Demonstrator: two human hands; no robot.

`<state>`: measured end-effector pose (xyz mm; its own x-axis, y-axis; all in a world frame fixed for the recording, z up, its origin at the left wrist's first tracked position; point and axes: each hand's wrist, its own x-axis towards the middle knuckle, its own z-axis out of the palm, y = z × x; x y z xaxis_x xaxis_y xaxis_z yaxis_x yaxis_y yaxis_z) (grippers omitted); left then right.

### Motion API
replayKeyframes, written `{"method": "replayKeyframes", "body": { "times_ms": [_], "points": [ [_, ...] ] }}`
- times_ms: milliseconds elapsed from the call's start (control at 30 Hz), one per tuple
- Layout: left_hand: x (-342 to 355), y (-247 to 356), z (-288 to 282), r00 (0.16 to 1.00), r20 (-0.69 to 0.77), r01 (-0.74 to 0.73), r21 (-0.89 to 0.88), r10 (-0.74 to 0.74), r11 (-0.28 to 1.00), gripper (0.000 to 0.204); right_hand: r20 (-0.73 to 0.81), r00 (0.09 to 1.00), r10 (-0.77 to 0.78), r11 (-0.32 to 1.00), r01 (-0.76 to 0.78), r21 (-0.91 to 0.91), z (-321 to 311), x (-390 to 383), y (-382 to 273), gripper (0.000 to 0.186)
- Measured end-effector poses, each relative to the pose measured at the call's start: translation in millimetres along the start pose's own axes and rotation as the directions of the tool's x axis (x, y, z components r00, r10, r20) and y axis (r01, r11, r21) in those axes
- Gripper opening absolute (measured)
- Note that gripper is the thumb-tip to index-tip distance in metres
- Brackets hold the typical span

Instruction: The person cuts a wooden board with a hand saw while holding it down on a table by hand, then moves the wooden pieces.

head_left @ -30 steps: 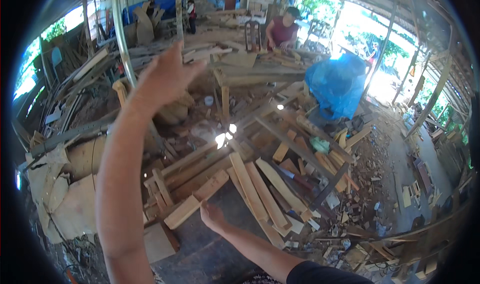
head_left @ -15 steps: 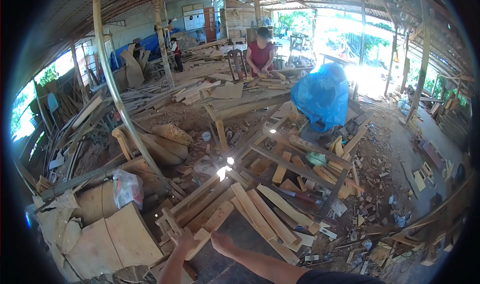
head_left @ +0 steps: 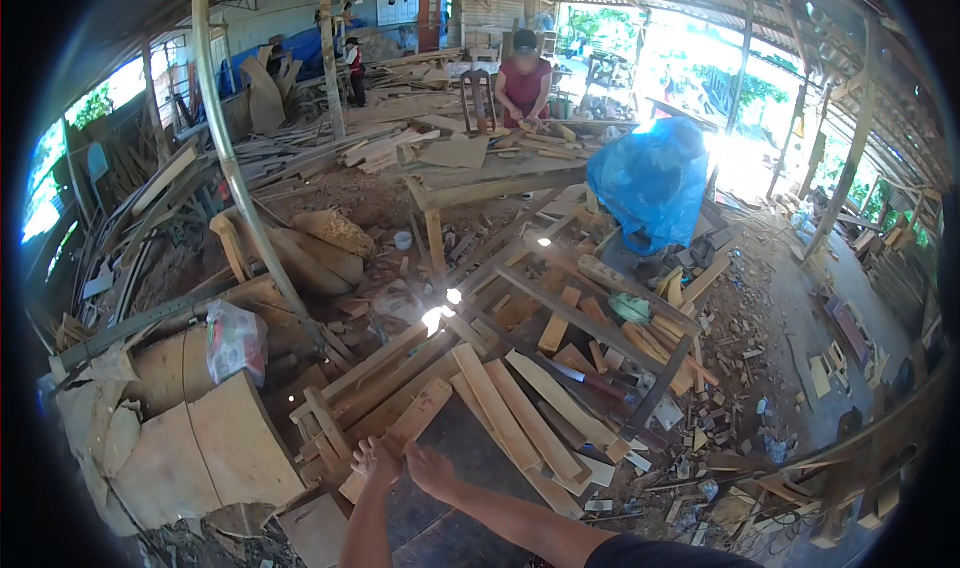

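Observation:
A short, pale wooden board (head_left: 422,411) lies slanting along the left edge of the dark worktop, in front of me. My left hand (head_left: 376,460) is closed around its lower part, fingers bent over the wood. Against the board's right side, close to the left hand, is my right hand (head_left: 430,471); its fingers are curled in at the edge and their tips are hidden. Several longer boards (head_left: 520,408) rest side by side just right of the hands. A slatted wooden frame piece (head_left: 325,418) stands left of the board.
Farther right, a saw-like blade with a reddish handle (head_left: 590,380) lies among the timber. A large curved wood slab (head_left: 200,448) and a plastic bag (head_left: 236,343) are at left. A blue plastic cover (head_left: 650,183) stands beyond. Another person (head_left: 522,83) works at the back.
My right hand has moved left, closing the gap to the board and the left hand. The left hand's fingers have come over the board. The view has shifted slightly.

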<state>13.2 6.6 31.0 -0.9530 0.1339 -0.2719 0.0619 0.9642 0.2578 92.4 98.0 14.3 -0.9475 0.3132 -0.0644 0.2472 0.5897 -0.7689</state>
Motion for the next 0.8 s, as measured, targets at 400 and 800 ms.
{"method": "replayKeyframes", "body": {
  "times_ms": [400,800],
  "points": [
    [5.5,-6.5,14.9,0.997,-0.029,0.069,0.077,-0.067,0.995,0.07,0.011,0.999,-0.043,0.997,0.043,-0.059,-7.0,-11.2,-6.6,0.022],
    [4.5,0.9,0.6,0.992,-0.115,-0.047,0.049,0.052,0.998,0.048,0.004,0.999,-0.045,0.968,0.045,-0.247,-5.4,-0.7,-11.2,0.022]
  ]
}}
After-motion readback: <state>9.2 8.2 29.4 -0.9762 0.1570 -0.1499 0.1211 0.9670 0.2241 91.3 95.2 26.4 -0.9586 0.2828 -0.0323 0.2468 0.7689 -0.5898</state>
